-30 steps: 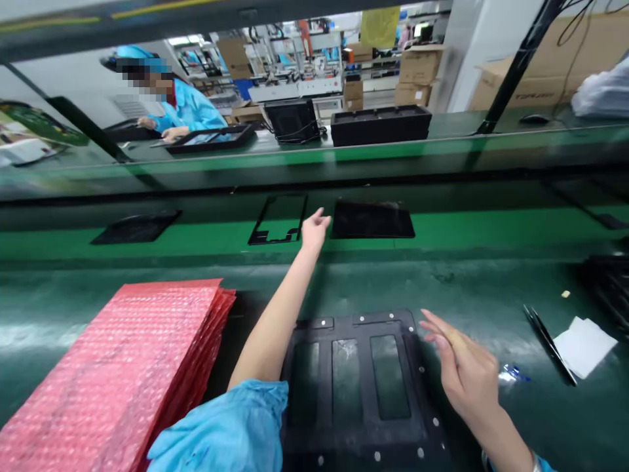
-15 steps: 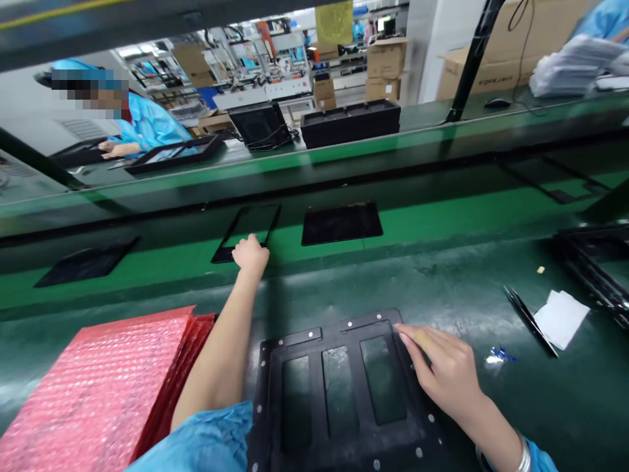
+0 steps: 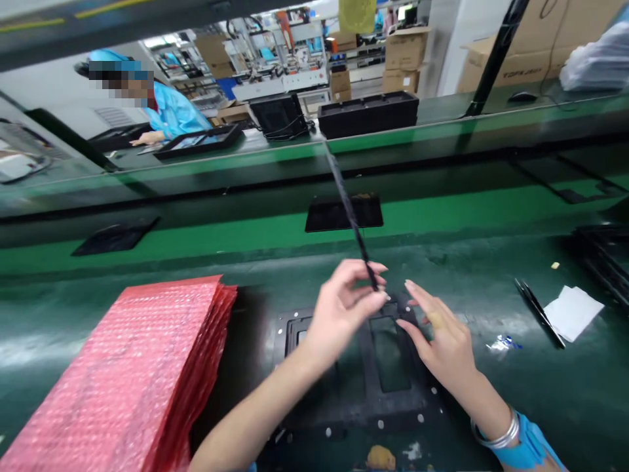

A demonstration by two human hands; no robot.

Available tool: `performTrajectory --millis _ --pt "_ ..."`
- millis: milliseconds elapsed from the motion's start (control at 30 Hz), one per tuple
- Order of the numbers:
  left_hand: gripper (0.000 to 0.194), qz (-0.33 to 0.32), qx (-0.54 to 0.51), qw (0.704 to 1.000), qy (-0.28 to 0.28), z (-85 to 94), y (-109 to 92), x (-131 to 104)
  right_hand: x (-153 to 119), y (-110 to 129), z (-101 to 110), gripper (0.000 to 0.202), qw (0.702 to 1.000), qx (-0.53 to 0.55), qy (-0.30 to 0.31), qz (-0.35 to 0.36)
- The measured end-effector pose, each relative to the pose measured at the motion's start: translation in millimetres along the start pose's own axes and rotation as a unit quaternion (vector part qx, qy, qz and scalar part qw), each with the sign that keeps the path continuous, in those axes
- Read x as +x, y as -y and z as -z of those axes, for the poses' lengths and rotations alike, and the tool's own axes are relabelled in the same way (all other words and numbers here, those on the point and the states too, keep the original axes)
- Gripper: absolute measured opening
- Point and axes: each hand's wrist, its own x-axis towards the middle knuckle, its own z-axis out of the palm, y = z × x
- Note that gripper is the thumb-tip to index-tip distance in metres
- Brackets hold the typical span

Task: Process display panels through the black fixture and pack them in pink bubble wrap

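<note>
My left hand (image 3: 337, 314) pinches a thin black rectangular frame (image 3: 348, 206) by its near end. The frame is tilted up almost edge-on, so it looks like a narrow strip. Below it, on the green bench, lies a black plate with cut-out windows and round silvery studs (image 3: 354, 414), partly covered by my left hand and forearm. My right hand (image 3: 445, 337) is over the plate's upper right corner, thumb and fingers apart, with nothing between them. Whether it touches the plate I cannot tell.
Red bubble-wrap sheets (image 3: 128, 354) are piled at left. Tweezers (image 3: 539, 313) and a white paper (image 3: 574, 313) lie at right. On the green strip behind rest a black panel (image 3: 319, 217) and a dark sheet (image 3: 115, 237). A co-worker (image 3: 179, 108) sits across the bench.
My left hand has lifted the black frame off the green strip and brought it back over the plate. My right hand's fingers have spread apart. The view has shifted slightly.
</note>
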Motion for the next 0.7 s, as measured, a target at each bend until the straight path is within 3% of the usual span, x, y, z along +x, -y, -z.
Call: performTrajectory --millis 100,200,300,367,433,467,533,600,667,700 --pt "0.027 0.029 -0.079 0.995 0.056 -28.4 3 -33 -6 -2 4 0.05 0.999 0.016 -0.019 0.043" --pt "0.033 -0.005 -0.072 0.993 0.092 -37.7 0 -47 -17 -7 9 0.039 0.996 0.076 -0.037 0.041" --pt "0.055 -0.072 0.043 0.989 0.122 -27.4 -16 -63 -25 -8 13 0.016 0.991 0.121 -0.007 -0.061" --pt "0.062 -0.115 0.161 0.975 0.101 -7.7 -31 -81 -25 -7 16 0.019 0.979 0.153 0.029 -0.129" --pt "0.046 -0.161 0.27 0.949 0.006 24.4 -45 -105 -20 -6 19 0.028 0.947 0.235 0.065 -0.207" --pt "0.037 -0.186 0.318 0.926 -0.086 45.3 -50 -119 -16 -6 20 0.03 0.919 0.288 0.086 -0.255" --pt "0.027 -0.2 0.401 0.833 -0.324 94.1 -56 -148 -7 -9 23 0.034 0.851 0.377 0.133 -0.341" --pt "0.033 -0.113 0.44 0.757 -0.469 144.4 -56 -177 0 -15 25 0.042 0.801 0.41 0.205 -0.385" --pt "0.045 0.016 0.466 0.694 -0.548 185.2 -49 -204 4 -21 27 0.045 0.758 0.414 0.294 -0.409" --pt "0.045 0.033 0.488 0.651 -0.58 199.7 -45 -216 5 -25 28 0.046 0.739 0.411 0.334 -0.416"
